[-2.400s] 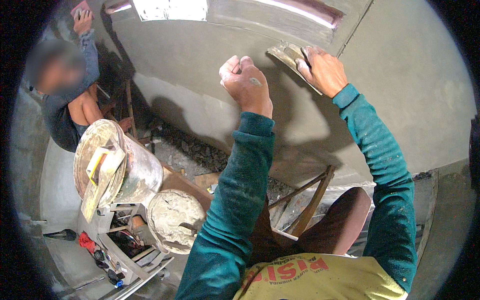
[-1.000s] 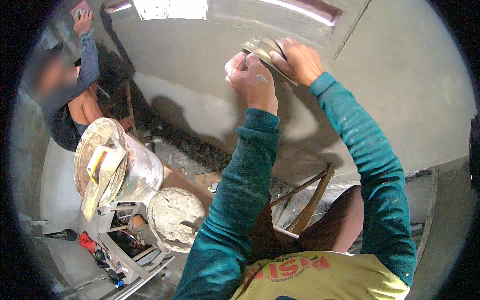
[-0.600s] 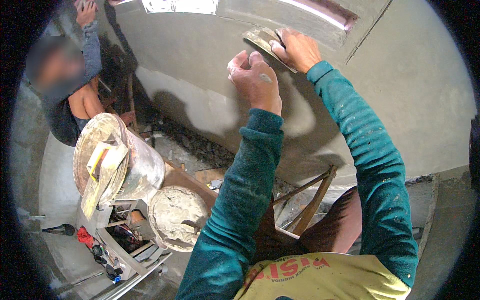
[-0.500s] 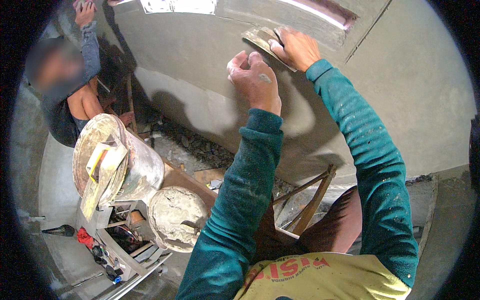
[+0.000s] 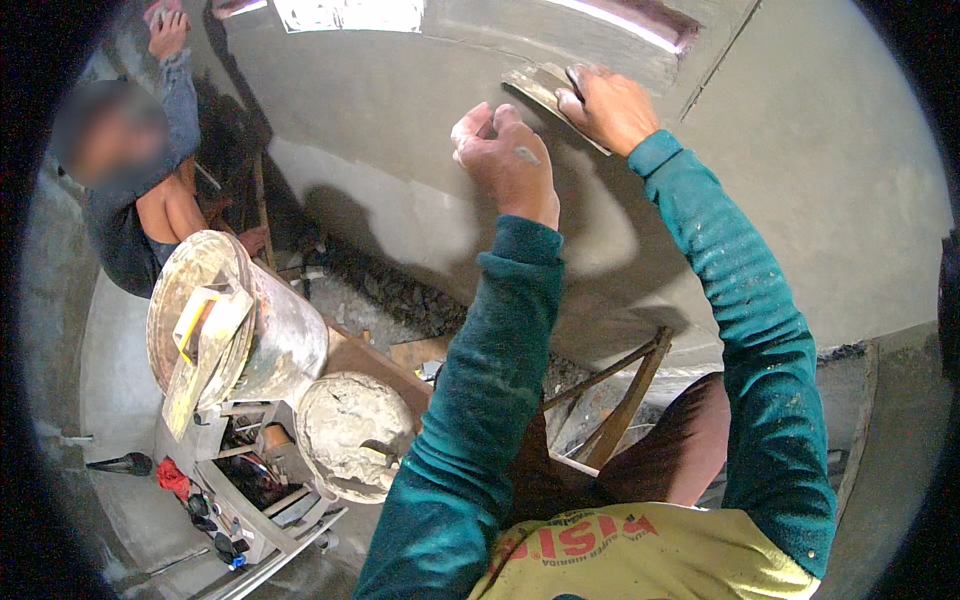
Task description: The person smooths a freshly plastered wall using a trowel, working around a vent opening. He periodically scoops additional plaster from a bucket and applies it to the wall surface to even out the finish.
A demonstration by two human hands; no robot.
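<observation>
My right hand (image 5: 612, 108) is closed round the handle of a plastering trowel (image 5: 548, 88), whose long thin blade is held at the grey plastered wall (image 5: 690, 240). To the left of it, my left hand (image 5: 508, 165) is raised in front of the wall with loosely bent fingers, slightly apart. Nothing shows in that hand, and a grey smear of plaster sits on its back. Both fingers and thumb have pale plaster on them. How firmly the blade presses on the wall cannot be made out.
At left, a large smeared bucket (image 5: 290, 335) carries a yellow-handled trowel (image 5: 195, 330) across its top. Beside it stands a container of wet plaster (image 5: 350, 425). A co-worker (image 5: 125, 220) crouches at far left, one arm raised. Wooden supports (image 5: 630, 400) stand below my arms; rubble lies along the wall's foot.
My right hand has slid the trowel a short way right and slightly down along the wall. My left hand has hardly moved.
</observation>
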